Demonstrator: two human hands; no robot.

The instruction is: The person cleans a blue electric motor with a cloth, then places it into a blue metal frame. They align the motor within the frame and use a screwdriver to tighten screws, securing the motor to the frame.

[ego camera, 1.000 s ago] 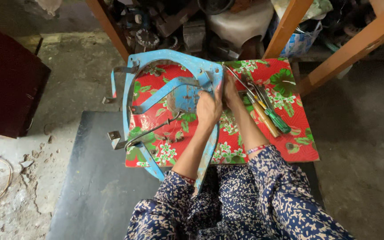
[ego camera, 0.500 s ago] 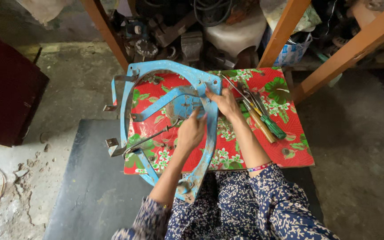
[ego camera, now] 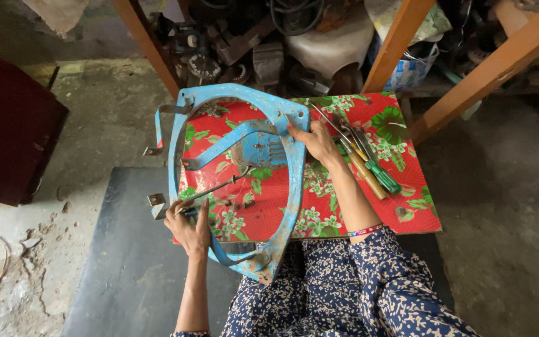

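Two bare hands are at work on one large blue-painted metal frame [ego camera: 291, 187], oval in outline, chipped and rusty, which lies across the red flower-patterned cloth-covered board [ego camera: 407, 206] that serves as my worktop. Nearest me, the lower end of the frame overhangs the board's near edge above my patterned lap. At the near left corner my left hand [ego camera: 188, 228] sits on the frame's left rim, its fingers curled around the handle end of a thin dark metal rod tool [ego camera: 219, 187]; the rod slants up and to the right across the frame's open middle. A small grey metal bracket [ego camera: 156, 201] juts from the frame just beside that hand, past the board's left edge. Under the board lies a dark grey flat slab [ego camera: 126, 268] on the concrete floor. Farther on, my right hand [ego camera: 314, 140] is pressed on the frame's right rim, fingers spread over it toward the blue central plate [ego camera: 260, 150]; whether the thumb closes underneath I cannot tell. Just beside that hand, toward the board's far right corner, lies a bundle of screwdrivers [ego camera: 369, 168] with green and wooden handles. Beyond the far edge stand orange wooden shelf legs [ego camera: 400, 43] and assorted dark metal parts [ego camera: 269, 62].
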